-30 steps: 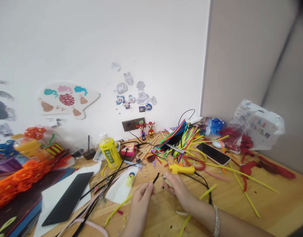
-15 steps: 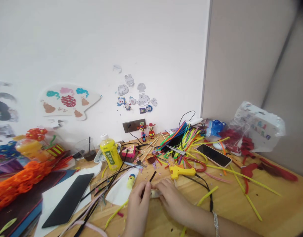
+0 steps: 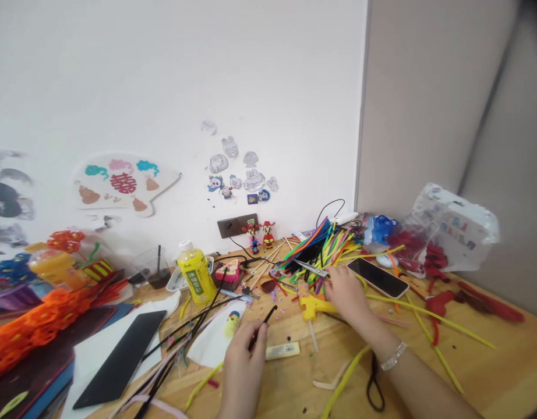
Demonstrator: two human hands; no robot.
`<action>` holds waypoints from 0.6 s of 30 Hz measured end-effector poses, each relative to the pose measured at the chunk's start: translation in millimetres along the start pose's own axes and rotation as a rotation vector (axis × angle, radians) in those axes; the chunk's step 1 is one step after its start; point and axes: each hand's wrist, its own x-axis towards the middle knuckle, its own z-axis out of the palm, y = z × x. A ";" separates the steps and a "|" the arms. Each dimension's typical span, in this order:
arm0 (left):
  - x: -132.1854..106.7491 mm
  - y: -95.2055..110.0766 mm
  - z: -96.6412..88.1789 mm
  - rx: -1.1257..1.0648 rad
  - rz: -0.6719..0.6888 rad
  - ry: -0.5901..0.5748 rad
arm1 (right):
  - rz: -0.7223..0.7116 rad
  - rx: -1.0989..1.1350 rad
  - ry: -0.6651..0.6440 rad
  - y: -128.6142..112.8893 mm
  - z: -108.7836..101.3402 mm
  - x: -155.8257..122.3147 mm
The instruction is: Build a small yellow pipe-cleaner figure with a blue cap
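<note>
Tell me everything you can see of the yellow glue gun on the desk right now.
The yellow plastic hot glue gun lies on its side on the wooden tabletop, among scattered pipe cleaners. A thin pale stick, perhaps glue, extends from its underside toward the person. A black cord trails away to the right. The person's right hand overlaps its rear end, hiding part of the body; whether the hand grips it cannot be told.
</note>
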 end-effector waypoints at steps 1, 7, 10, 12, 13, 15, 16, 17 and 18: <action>-0.2 0.1 0.2 0.002 -0.002 0.007 | 0.062 -0.049 -0.011 12.4 -0.1 5.6; 0.0 2.6 -1.1 -0.014 -0.024 0.025 | 0.152 -0.178 -0.063 42.4 8.9 16.5; 2.4 2.8 -3.0 -0.042 -0.034 0.045 | 0.109 -0.190 0.007 33.9 4.1 14.4; 4.2 2.5 -4.5 -0.054 -0.041 0.061 | 0.062 -0.185 0.075 28.9 -2.7 12.3; 5.1 2.4 -5.2 -0.060 -0.048 0.071 | 0.040 -0.182 0.103 27.5 -6.0 11.5; 6.4 2.5 -6.7 -0.076 -0.063 0.095 | -0.019 -0.167 0.154 26.2 -10.7 10.5; 7.0 2.7 -7.4 -0.084 -0.072 0.109 | -0.055 -0.147 0.183 25.5 -11.8 10.2; 7.7 3.0 -8.2 -0.094 -0.082 0.123 | -0.093 -0.113 0.212 24.1 -12.2 9.9; 8.5 3.3 -9.1 -0.105 -0.090 0.136 | -0.132 -0.064 0.234 21.7 -12.1 9.2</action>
